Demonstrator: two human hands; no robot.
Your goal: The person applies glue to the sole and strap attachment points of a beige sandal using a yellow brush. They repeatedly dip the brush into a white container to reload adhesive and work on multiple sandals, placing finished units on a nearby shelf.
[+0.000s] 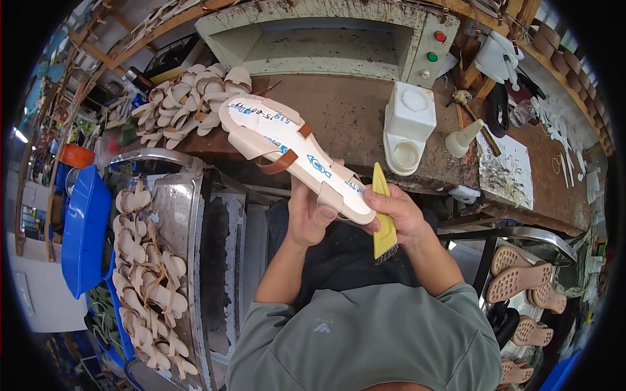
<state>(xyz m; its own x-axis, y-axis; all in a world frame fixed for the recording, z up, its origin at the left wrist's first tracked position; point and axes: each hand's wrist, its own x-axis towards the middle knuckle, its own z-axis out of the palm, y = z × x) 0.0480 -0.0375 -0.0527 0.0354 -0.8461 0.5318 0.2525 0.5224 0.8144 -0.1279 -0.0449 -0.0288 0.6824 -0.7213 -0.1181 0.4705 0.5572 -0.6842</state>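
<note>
Sandal, pale, with beige straps and two brown tabs, was held up in front of the person's lap, short of the worktop. Toe pointed up and to the left, heel down and to the right; the white, blue-printed face was turned upward.

Left hand gripped the rear half from beneath and the near side, thumb at the edge by the rear strap. Most of its fingers were hidden under the sandal. Right hand was at the heel end, closed about a flat yellow tool with dark bristles at its lower end. Heel tip lay just beside this tool; could not tell how firmly the right fingertips pressed on the heel. Hands were apart, the heel section between them.

Beyond, a heap of sandals sat at the worktop's left; a white plastic container and a squeeze bottle stood to the right. Strapped pieces filled a rack at left; brown soles lay at right.
</note>
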